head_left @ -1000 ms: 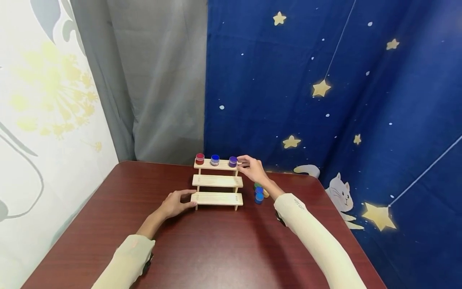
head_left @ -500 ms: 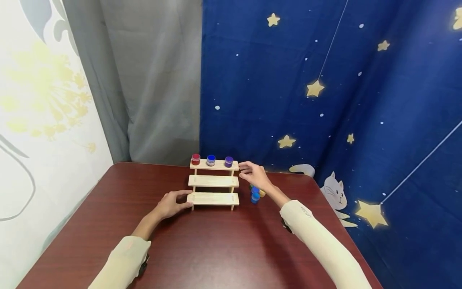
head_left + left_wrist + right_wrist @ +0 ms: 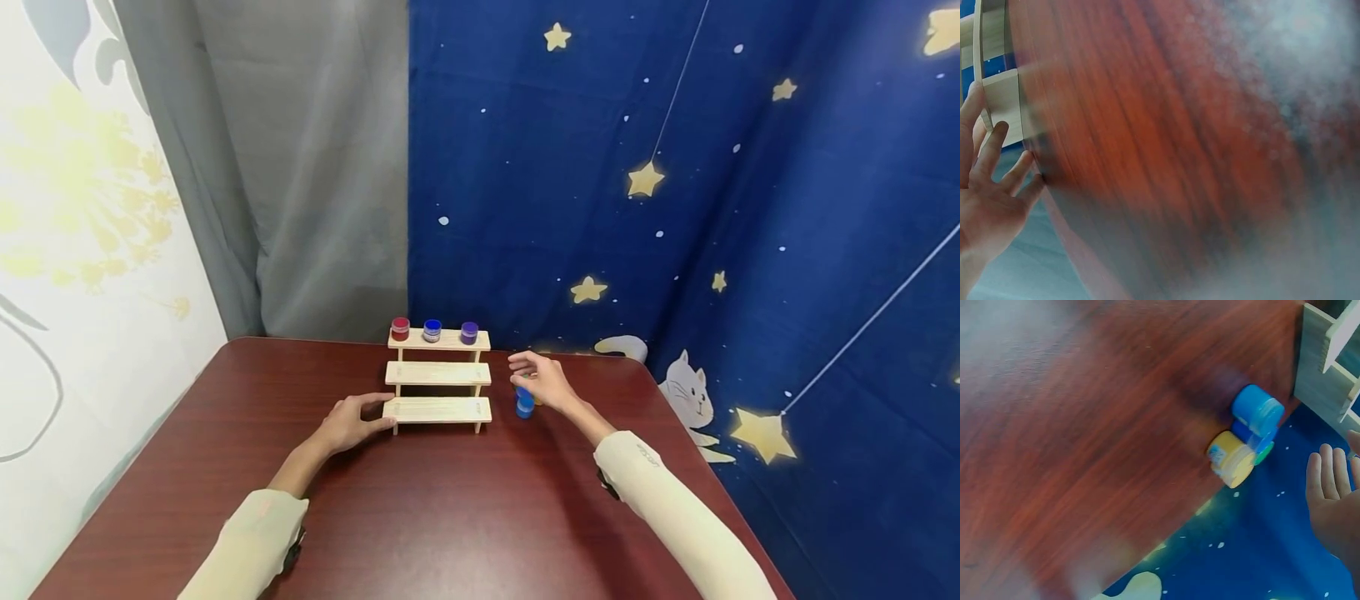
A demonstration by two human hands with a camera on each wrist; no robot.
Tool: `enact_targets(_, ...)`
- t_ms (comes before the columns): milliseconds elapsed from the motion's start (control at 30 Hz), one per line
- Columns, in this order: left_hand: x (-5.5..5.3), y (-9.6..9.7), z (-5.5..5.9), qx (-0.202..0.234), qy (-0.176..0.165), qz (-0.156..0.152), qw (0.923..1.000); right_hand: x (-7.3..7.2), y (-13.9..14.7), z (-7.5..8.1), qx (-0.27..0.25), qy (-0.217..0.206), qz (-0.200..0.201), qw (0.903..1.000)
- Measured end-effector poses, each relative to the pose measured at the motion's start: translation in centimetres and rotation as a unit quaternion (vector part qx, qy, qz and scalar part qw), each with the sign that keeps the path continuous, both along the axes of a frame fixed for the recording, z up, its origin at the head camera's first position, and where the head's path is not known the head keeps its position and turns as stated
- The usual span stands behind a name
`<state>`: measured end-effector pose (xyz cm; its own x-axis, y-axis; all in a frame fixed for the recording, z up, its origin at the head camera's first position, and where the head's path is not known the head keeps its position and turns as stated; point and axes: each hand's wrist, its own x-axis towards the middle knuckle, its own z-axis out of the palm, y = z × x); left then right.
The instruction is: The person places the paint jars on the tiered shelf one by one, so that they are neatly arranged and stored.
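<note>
A three-tier wooden rack (image 3: 438, 409) stands on the table. Its top tier bears a red paint jar (image 3: 401, 330), a blue paint jar (image 3: 432, 332) and a purple paint jar (image 3: 469, 333). My left hand (image 3: 349, 425) holds the left end of the bottom tier between thumb and fingers. Right of the rack, my right hand (image 3: 546, 383) is in the air with nothing in it, above a cluster of jars. In the right wrist view these are a light blue jar (image 3: 1257, 410), a darker blue jar (image 3: 1251, 435), a yellow jar (image 3: 1231, 459) and a partly hidden green jar (image 3: 1265, 452).
The dark red wooden table (image 3: 442, 508) ends at the back against a grey curtain (image 3: 330, 183) and a blue star-patterned curtain (image 3: 510, 208). A white patterned panel (image 3: 97, 292) is at the left.
My right hand has drawn away from the purple jar on the top tier, moving right and down to above the jar cluster. The left hand has stayed at the rack; the head view has shifted slightly.
</note>
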<state>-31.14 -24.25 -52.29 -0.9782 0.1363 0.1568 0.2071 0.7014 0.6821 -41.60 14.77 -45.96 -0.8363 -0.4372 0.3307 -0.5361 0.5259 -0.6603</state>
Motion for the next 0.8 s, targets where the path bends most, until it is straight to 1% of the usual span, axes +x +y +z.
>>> enact_targets(200,0.0,-0.1,-0.1,0.001,0.008,-0.003,1.0000,0.6,1.2,-0.7,0.000,-0.003,-0.003,1.0000)
enact_targets(367,0.1,-0.1,0.0,0.000,0.010,-0.008,0.9999,0.9,2.0,-1.2,0.003,-0.019,-0.011,0.9997)
enact_targets(533,0.1,-0.1,0.0,-0.003,0.006,-0.004,1.0000,0.9,2.8,-1.8,-0.001,-0.032,-0.003,0.9995)
enact_targets(667,0.0,0.0,0.0,-0.002,0.003,-0.004,1.0000,1.1,3.4,-2.6,0.002,-0.024,0.003,0.9997)
enact_targets(800,0.0,0.0,0.2,-0.002,0.005,-0.006,1.0000,1.2,3.7,-3.4,0.009,-0.018,-0.004,0.9998)
